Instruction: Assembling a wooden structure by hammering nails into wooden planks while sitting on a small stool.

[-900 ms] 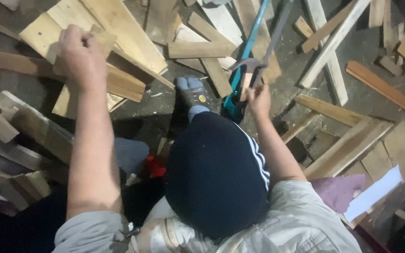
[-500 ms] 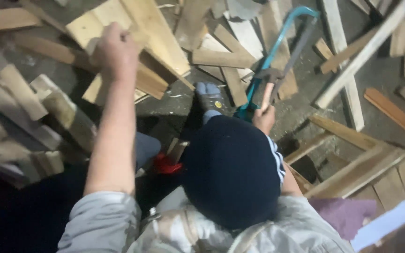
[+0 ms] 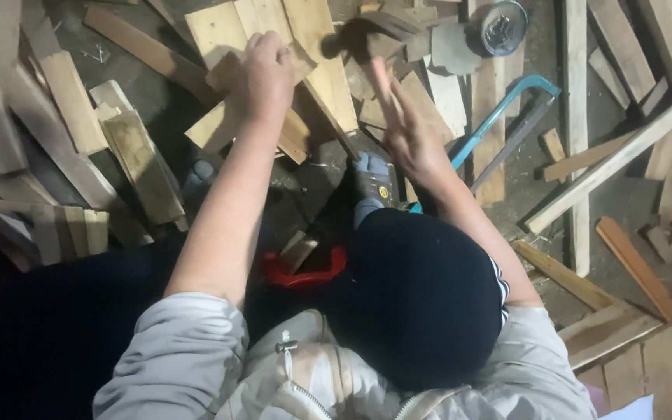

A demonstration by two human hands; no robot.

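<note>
- The left hand (image 3: 264, 76) is clenched on a pale wooden board piece (image 3: 231, 74) — flat, rough-cut, lying on other planks (image 3: 316, 47) at the top of the heap.
- The right hand (image 3: 407, 128) has its fingers spread loose, blurred, gripping nothing.
- Just beside it lies a blue-framed hacksaw (image 3: 499, 124) on the floor; a round metal tin (image 3: 499, 27) sits beyond — contents unclear.
- Scattered wood scraps (image 3: 71, 101) surround everything.
</note>
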